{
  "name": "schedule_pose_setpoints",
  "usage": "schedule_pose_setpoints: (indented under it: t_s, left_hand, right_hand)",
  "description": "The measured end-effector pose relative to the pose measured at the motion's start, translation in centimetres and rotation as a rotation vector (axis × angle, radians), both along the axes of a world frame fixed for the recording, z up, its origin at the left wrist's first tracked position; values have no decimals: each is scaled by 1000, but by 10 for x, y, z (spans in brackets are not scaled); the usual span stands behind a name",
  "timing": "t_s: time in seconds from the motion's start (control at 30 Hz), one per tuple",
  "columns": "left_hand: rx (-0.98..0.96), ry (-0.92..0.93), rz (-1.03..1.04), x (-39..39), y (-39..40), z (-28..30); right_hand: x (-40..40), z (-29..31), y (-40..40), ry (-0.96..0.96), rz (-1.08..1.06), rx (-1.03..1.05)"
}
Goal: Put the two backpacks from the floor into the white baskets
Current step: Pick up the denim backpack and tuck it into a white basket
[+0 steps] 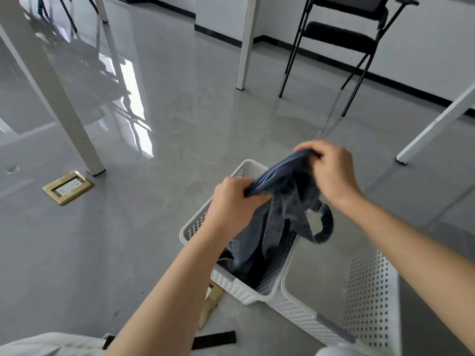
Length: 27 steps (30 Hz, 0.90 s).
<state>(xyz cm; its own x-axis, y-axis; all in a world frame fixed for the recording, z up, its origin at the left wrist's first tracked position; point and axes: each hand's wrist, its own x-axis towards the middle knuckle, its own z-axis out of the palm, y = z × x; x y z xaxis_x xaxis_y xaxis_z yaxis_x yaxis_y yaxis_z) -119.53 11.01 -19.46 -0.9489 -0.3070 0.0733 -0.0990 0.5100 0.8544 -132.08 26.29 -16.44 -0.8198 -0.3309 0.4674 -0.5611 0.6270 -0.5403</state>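
A dark blue backpack (282, 201) hangs limp over the left white basket (195, 224), its lower part down inside the basket. My left hand (231, 201) grips its top edge on the left side. My right hand (331, 170) grips the same top edge on the right. One curved strap (325, 227) dangles over the basket's right wall. A second white perforated basket (370, 291) stands close on the right and looks empty. At the bottom left edge lies a pale grey item with a black strap (51, 343), partly cut off.
Glossy grey floor all around. A brass floor socket (68, 187) sits at left near a white table leg (64, 111). More white table legs (246, 42) and a black folding chair (341, 39) stand behind. A gold-coloured flap (210, 304) lies beside the left basket.
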Motion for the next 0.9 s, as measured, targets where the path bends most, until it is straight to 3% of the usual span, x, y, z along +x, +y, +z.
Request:
schedule_pose_setpoints:
  t_s: [0.13,0.33,0.47,0.57,0.63,0.7,0.83,0.9]
  left_hand:
    - [178,120,-4,-24,9,49]
    - [195,-195,-107,-35,0,43]
    - [7,-118,156,-41,-9,29]
    - [174,-97,217,-53,-22,31]
    - [310,-107,211,-57,-25,35]
    - [472,-94,235,-58,-27,37]
    - [709,-95,276,-60,-33,38]
    - [763,-88,317,-61,-39,36]
  right_hand:
    - [-12,36,-20,91,-57,-241]
    - [-15,13,-46,-150,61,-133]
    - [-17,5,-47,-270,103,-169]
    - [-24,-2,-36,-293,88,-182]
    - [-22,-20,-22,-277,-48,-157]
    - [-15,-51,-7,-399,-115,39]
    - [6,-127,16,-724,-47,702]
    - [6,-151,27,-725,-90,861]
